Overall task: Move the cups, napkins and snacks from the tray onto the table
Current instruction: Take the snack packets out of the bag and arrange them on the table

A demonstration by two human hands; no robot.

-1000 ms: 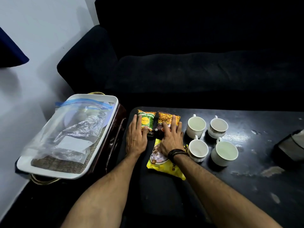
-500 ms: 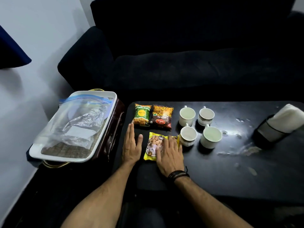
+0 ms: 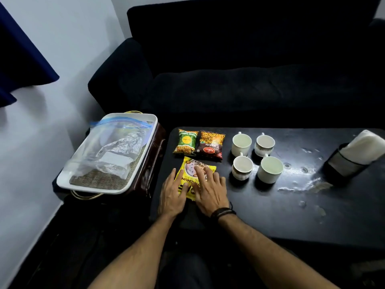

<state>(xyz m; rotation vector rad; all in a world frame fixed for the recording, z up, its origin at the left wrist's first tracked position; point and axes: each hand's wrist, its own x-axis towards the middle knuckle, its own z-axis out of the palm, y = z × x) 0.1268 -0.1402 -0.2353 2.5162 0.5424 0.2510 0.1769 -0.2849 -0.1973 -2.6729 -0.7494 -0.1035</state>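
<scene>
The left hand (image 3: 173, 195) lies flat, fingers spread, its thumb side over the near left edge of the yellow packet (image 3: 192, 175); the right hand (image 3: 209, 189) lies flat too, fingers splayed across the packet's middle and near right part, a dark band (image 3: 223, 212) on its wrist; neither hand grips anything, both press palm-down. The yellow packet rests on the black table (image 3: 270, 215), tilted, its far end toward 1 o'clock. Beyond it, at 12 o'clock, the green packet (image 3: 186, 142) and the brown packet (image 3: 211, 144) lie side by side, touching. At 2 o'clock from the hands stand four cups (image 3: 242, 167) in a square, upright, apart from one another; the near right one (image 3: 270, 169) is plain white. Far off at 3 o'clock the napkin holder (image 3: 352, 159) leans on the table, white napkins (image 3: 367, 146) in it. At 10 o'clock, off the table, the white tray (image 3: 91, 189) sits on a dark stand, a clear zip bag (image 3: 112, 151) lying in it; behind all, a dark sofa (image 3: 250, 69).
</scene>
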